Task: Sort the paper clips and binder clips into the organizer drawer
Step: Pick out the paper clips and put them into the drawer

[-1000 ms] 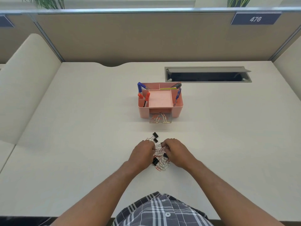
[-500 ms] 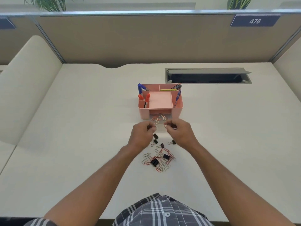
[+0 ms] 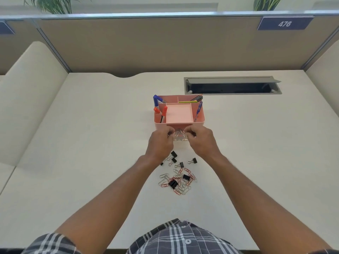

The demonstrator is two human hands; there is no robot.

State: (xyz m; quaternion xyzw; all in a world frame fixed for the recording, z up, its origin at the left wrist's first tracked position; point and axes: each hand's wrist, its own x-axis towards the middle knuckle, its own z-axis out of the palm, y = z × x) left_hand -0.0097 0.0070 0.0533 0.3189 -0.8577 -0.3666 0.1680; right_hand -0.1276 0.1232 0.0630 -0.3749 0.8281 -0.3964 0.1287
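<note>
Beige cubicle panels (image 3: pixel 165 44) back a cream tabletop (image 3: pixel 73 162), with a sign reading 476 (image 3: pixel 284 24) at the upper right and a grey cable hatch (image 3: pixel 232 85) near the far edge. Toward the middle stands a pink organizer (image 3: pixel 178 112) holding pens, its clear drawer (image 3: pixel 180 137) pulled out at the front with paper clips inside. Both hands are at that drawer: the left hand (image 3: pixel 160 144) and right hand (image 3: pixel 202 142) have fingers curled together at its two sides, but whether they pinch clips or the drawer itself cannot be told. Nearer the front edge lie loose black binder clips (image 3: pixel 181 164) and, just behind them toward the person, a heap of paper clips (image 3: pixel 178 181) with two more binder clips mixed in.
</note>
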